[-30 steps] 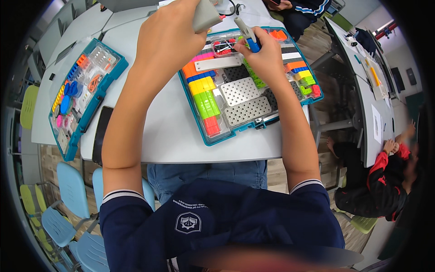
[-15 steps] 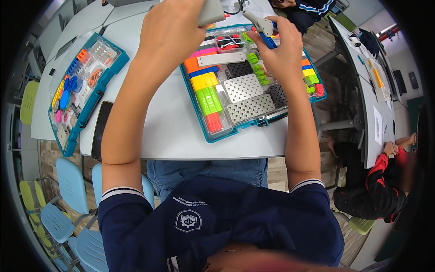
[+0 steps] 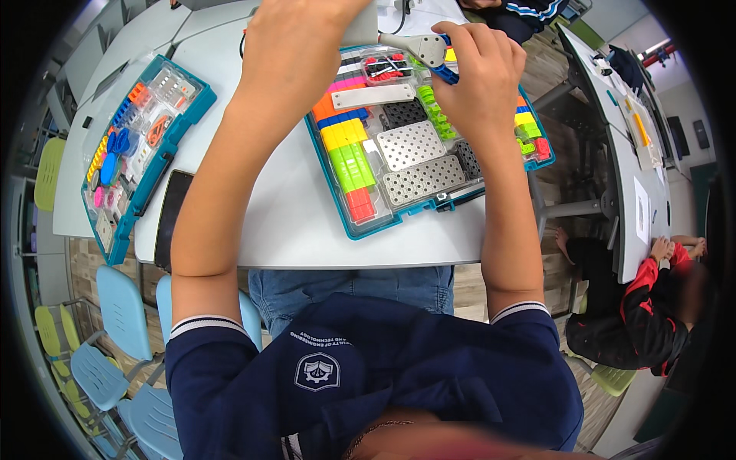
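At the top of the view my left hand (image 3: 295, 57) is closed around a light grey block (image 3: 360, 27), partly cut off by the picture's upper edge. My right hand (image 3: 487, 80) pinches a grey angled piece with dark holes (image 3: 427, 50) that has blue parts (image 3: 446, 74) by my fingers. The narrow tip of this piece meets the side of the block, or lies very close to it. Below both hands is an open teal-edged parts case (image 3: 399, 218), holding coloured bricks, perforated plates (image 3: 425, 182) and a long light grey bar (image 3: 373, 96).
A second teal case (image 3: 161, 172) of small parts lies to the left, with a dark phone (image 3: 173, 211) beside it on the white table (image 3: 307, 241). Blue chairs (image 3: 123, 310) stand at lower left. Other people sit at the far side and at right.
My right hand has moved slightly right and down, and the angled piece has turned so its tip points left at the block. My left hand has shifted slightly left.
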### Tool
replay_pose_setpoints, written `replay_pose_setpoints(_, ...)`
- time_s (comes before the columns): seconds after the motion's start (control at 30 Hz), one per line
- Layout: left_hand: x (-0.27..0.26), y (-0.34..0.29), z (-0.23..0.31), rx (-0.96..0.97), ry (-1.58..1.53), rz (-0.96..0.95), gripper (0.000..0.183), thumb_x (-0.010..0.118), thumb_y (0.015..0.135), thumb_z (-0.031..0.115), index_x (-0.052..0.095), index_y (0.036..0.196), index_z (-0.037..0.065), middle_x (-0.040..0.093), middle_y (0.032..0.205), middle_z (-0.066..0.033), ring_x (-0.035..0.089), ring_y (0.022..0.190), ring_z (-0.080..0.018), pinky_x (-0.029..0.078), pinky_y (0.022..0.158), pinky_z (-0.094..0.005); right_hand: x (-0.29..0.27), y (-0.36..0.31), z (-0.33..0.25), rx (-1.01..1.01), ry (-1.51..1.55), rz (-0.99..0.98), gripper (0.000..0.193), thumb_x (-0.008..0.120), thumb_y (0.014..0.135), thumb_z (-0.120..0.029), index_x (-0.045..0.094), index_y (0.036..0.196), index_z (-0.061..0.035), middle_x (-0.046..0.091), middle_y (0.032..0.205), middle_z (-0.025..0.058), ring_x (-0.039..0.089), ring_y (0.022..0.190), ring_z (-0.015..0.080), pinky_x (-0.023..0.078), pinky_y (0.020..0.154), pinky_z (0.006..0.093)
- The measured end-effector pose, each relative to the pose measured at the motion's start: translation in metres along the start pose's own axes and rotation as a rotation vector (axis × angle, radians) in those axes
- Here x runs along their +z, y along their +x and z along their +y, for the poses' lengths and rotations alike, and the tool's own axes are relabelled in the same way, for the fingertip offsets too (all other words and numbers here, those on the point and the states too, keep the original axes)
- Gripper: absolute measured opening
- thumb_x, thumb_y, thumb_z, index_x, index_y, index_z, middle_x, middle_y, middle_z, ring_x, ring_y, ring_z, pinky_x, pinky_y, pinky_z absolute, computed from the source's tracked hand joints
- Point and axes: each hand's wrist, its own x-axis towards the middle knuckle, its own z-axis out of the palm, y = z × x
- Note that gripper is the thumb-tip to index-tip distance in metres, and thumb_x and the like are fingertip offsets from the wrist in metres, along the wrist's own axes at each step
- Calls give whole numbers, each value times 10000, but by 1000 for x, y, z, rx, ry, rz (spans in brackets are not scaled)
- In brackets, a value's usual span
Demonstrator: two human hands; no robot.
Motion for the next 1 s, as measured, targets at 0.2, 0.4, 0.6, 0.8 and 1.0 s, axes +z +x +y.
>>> replay_pose_setpoints(0.2,2,-1,-1,56,39,-31,272,602,786,-15,669,1032,80,598,806,-111,610,823,-312,466,742,-423,-2,-2,-1,-1,17,-59,453,835,628,-92,681,1053,-125,648,941,32,614,961,249,430,884,405)
replay_pose_setpoints(0.4,5,-1,-3,116,93,7,215,612,822,46,673,1023,93,598,831,-102,607,819,-296,461,731,-408,-1,-4,-3,53,40,-136,482,930,663,-358,680,996,-115,670,770,32,666,723,213,493,621,342)
replay_pose_setpoints(0.6,-2,4,-11,159,37,-19,197,610,832,45,674,1014,88,586,831,-95,598,826,-283,450,755,-390,-6,-4,-5,126,150,-177,557,954,604,-440,714,966,-91,657,708,28,632,619,197,491,572,324)
replay_pose_setpoints(0.8,-4,8,-13,195,19,71,168,601,834,32,669,977,87,575,821,-81,604,848,-266,439,770,-380,-20,5,-2,384,479,-437,614,992,573,-430,723,969,-45,595,701,9,563,626,117,449,576,288)
replay_pose_setpoints(1.0,-1,8,-12,252,5,54,129,612,829,50,660,935,106,569,806,-68,597,850,-257,439,775,-387,-28,8,18,469,625,-720,686,984,574,-472,747,1033,-22,658,740,45,634,692,156,499,661,327)
